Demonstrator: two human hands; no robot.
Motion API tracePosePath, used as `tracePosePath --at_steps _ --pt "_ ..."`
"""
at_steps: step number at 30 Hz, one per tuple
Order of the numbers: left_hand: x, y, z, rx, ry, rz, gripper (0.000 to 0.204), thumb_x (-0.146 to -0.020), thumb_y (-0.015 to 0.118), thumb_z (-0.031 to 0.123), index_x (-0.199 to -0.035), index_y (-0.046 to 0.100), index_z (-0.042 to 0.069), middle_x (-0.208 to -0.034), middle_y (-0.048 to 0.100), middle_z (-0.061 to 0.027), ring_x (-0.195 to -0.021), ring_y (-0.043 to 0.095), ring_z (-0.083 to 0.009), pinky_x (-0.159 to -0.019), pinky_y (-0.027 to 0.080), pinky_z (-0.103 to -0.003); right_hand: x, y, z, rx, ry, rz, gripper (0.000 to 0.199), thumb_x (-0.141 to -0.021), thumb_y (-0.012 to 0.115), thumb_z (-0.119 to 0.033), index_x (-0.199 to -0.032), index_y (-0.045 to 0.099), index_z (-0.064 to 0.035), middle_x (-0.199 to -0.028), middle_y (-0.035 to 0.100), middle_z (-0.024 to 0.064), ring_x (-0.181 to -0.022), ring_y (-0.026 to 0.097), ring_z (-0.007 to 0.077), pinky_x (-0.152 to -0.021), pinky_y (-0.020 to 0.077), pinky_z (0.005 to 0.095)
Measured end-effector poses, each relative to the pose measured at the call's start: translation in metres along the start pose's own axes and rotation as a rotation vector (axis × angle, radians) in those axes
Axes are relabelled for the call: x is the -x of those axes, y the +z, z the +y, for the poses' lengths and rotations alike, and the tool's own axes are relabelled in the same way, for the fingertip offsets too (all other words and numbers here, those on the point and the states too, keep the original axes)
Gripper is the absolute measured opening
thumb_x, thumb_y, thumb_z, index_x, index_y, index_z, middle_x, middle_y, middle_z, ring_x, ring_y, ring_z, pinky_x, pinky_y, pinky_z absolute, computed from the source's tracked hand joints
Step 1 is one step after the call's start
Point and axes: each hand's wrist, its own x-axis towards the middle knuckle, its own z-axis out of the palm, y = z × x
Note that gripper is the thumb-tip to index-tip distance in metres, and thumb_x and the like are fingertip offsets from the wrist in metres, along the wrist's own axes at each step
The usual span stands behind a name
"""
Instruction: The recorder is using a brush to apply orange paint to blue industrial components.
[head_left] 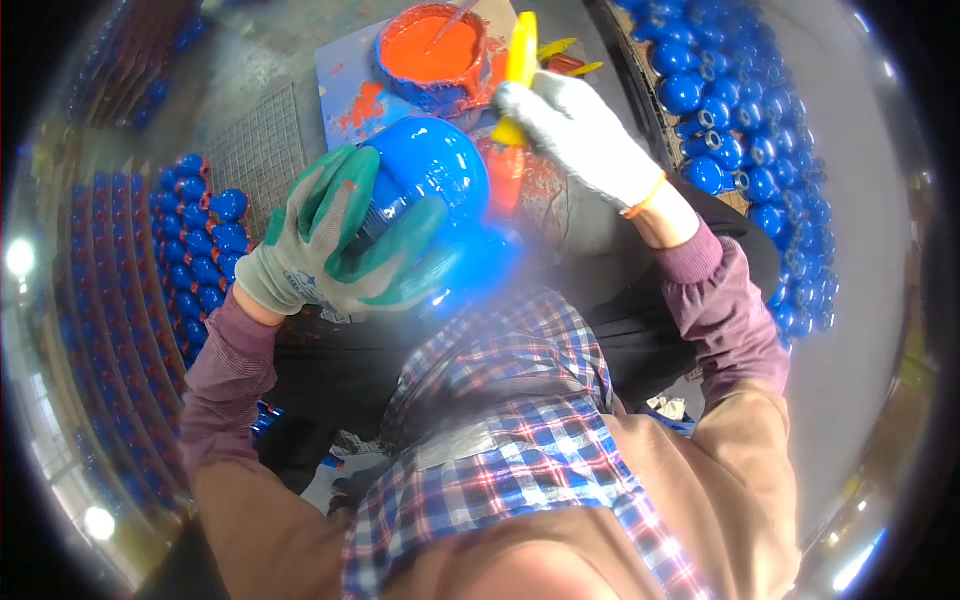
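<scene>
Left hand [335, 240] in green rubber-coated glove clamped around glossy blue ball [435, 170], right hand [580, 135] in grey knit glove gripping yellow brush [520, 70], perhaps bristles hidden, round tub [432, 55] of orange paint behind

Blue shell [440, 170]: glossy painted finish, smooth, bright highlights; looks like coated metal.
Left hand [335, 240]: knit cloth glove, grey, with matt green rubbery coating on fingers.
Right hand [580, 135]: pale knit cloth glove, matt, orange cuff edge.
Brush handle [520, 70]: yellow, smooth, looks plastic.
Paint tub [435, 55]: wet orange paint, glossy; rim smeared.
Board [350, 90]: blue, matt, orange-stained.
Shirt [500, 440]: checked woven cloth.
</scene>
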Motion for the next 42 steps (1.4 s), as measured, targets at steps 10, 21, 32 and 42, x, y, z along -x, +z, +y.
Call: tracePosePath --at_steps 10,21,32,42 --pt "-0.004 0.008 -0.002 0.026 0.02 -0.011 0.039 -0.083 0.066 0.04 -0.122 0.062 0.038 -0.136 0.052 -0.0087 -0.125 0.044 -0.0448 -0.099 0.045 -0.056 0.016 0.013 -0.022 0.246 -0.179 0.08 0.041 -0.098 0.053 -0.038 -0.101 0.062 0.0019 -0.086 0.065 0.018 -0.08 0.064 0.0344 -0.072 0.0497 0.0424" --pt "0.007 0.012 0.012 0.005 -0.265 0.007 0.044 -0.077 0.077 0.032 -0.119 0.066 0.037 -0.137 0.052 -0.0077 -0.122 0.048 -0.0398 -0.096 0.045 -0.047 0.074 0.0 -0.037 -0.001 -0.198 0.196 0.022 -0.1 0.052 -0.015 -0.11 0.06 0.0021 -0.106 0.063 0.0114 -0.091 0.065 0.021 -0.083 0.0504 0.0321" --pt "0.0 0.004 0.014 0.018 -0.253 0.007 0.046 -0.078 0.076 0.029 -0.121 0.065 0.04 -0.139 0.05 -0.0039 -0.121 0.048 -0.0377 -0.096 0.045 -0.046 0.045 0.002 -0.036 -0.116 -0.177 0.208 0.02 -0.096 0.056 -0.009 -0.109 0.062 0.0044 -0.103 0.065 0.0195 -0.086 0.067 0.028 -0.075 0.0537 0.0331" --pt "0.007 0.006 0.023 0.045 -0.404 -0.006 0.04 -0.083 0.072 0.036 -0.123 0.065 0.034 -0.138 0.049 -0.0078 -0.12 0.049 -0.0345 -0.097 0.046 -0.046 0.081 0.008 -0.042 0.172 -0.264 0.347 0.019 -0.099 0.051 -0.009 -0.11 0.061 0.0023 -0.105 0.064 0.0133 -0.092 0.066 0.0227 -0.08 0.0519 0.0314"
